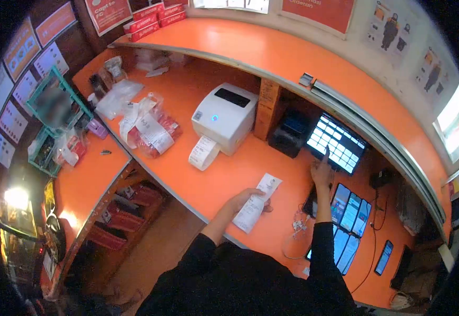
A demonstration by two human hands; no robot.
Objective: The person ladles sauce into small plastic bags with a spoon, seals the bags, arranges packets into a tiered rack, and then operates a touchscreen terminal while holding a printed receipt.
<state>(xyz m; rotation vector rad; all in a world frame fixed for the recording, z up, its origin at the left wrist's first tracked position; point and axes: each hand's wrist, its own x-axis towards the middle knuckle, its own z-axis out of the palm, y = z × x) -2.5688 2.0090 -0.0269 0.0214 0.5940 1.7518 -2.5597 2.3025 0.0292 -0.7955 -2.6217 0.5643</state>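
My left hand (243, 199) is closed around a long white paper receipt (248, 217) with printed text, held above the orange counter (187, 195). At the right, my right hand (321, 171) holds nothing. Its index finger is stretched out to the lit touchscreen (342, 143), which displays a grid of white tiles. Whether the fingertip presses the glass I cannot tell. A black box-shaped device (288, 132) stands just left of the screen. Between my hands and further back is a white label printer (224, 118) with a printed strip (204, 152) hanging out of its front.
Several lit phones (349, 209) lie in a group near my right forearm, with another phone (383, 257) further right. Cables (374, 231) run beside them. Plastic bags of red packages (153, 129) sit left of the printer. Green baskets (45, 150) stand at the far left. A raised orange shelf (229, 39) runs behind.
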